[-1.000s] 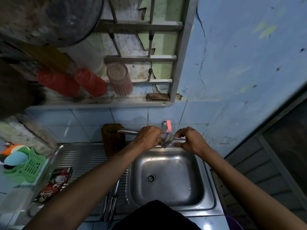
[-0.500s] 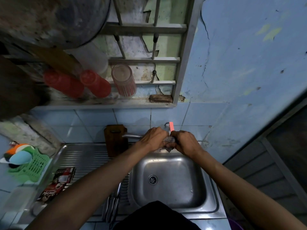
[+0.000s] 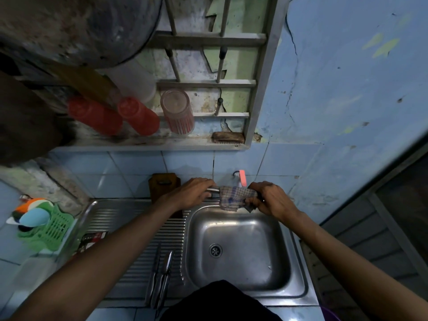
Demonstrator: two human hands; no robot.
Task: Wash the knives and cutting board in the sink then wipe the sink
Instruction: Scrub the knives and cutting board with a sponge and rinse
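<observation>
Change noted against the two earlier frames: the checked grey-and-blue cloth [image 3: 236, 198] is now drawn out wider between the hands, which are set further apart than half a second ago, when they were bunched together. The long steel knife [image 3: 212, 189] is still held level over the back rim of the stainless-steel sink [image 3: 298, 269].

Judged meaning: the blade is being wiped or dried, so washing of this knife appears nearly done; the sink wipe is not yet begun.

Pose: the left hand [image 3: 193, 192] is curled over one end of the knife, knuckles up, forearm reaching in from lower left. The right hand [image 3: 269, 200] is closed on the cloth, pinching it round the knife; what lies under the cloth cannot be made out. Both hands are just below the wall tap with the pink lever [image 3: 242, 177].

Other task items: the dark brown wooden cutting board [image 3: 164, 185] stands against the tiles behind the left wrist. Several steel knives [image 3: 162, 276] lie together on the ribbed drainer [image 3: 129, 225].
</observation>
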